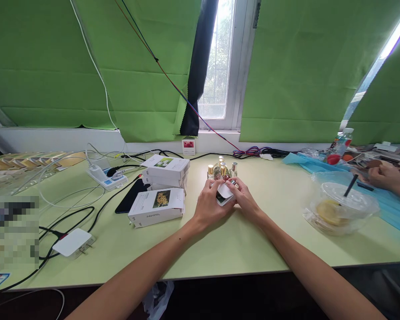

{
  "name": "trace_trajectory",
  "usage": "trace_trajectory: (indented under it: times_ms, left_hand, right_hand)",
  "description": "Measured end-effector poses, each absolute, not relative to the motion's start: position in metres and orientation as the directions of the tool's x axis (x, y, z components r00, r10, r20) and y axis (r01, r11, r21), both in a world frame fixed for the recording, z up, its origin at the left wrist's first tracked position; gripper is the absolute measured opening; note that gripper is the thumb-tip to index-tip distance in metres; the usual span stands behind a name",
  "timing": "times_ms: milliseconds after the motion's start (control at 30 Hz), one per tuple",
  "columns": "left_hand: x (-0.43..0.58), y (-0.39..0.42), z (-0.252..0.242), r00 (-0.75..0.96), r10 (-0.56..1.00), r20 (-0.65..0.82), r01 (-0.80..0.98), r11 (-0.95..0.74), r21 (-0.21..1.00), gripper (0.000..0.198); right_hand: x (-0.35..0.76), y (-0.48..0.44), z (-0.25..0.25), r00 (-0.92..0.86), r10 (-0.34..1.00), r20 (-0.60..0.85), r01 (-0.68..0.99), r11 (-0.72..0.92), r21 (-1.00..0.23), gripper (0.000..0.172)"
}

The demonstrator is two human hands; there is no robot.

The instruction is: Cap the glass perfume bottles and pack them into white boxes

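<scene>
My left hand (208,202) is closed around a small white box (225,192) with a dark picture on its side. The fingers of my right hand (247,198) are closed at the box's upper end, on a small silver-capped bottle (233,182). Most of that bottle is hidden, so I cannot tell how far inside the box it sits. Just beyond my hands stand several small glass bottles with shiny caps, among them a gold-capped bottle (210,171) and a silver-capped bottle (234,169).
White picture boxes (158,206) lie stacked left of my hands, beside a dark phone (130,198). Cables, a power strip (108,178) and a white charger (74,243) spread farther left. A bagged drink cup (336,206) stands right, near another person's hand (390,178).
</scene>
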State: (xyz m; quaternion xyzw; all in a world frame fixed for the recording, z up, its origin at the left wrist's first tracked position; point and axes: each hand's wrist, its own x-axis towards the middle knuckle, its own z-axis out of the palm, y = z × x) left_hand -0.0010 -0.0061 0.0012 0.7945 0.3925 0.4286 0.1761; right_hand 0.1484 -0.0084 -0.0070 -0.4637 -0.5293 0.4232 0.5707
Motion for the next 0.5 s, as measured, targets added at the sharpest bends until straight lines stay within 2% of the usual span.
trace_trajectory:
  times_ms: [200, 500]
  left_hand:
    - [0.0011, -0.0090, 0.0025, 0.321, 0.774, 0.545, 0.452, -0.631, 0.630, 0.055]
    - [0.0004, -0.0096, 0.0060, 0.302, 0.786, 0.539, 0.391, -0.618, 0.682, 0.058]
  right_hand:
    - [0.1490, -0.0092, -0.0073, 0.079, 0.963, 0.256, -0.018, 0.258, -0.966, 0.037]
    - [0.1501, -0.0140, -0.0011, 0.054, 0.968, 0.246, -0.042, 0.248, -0.968, 0.036]
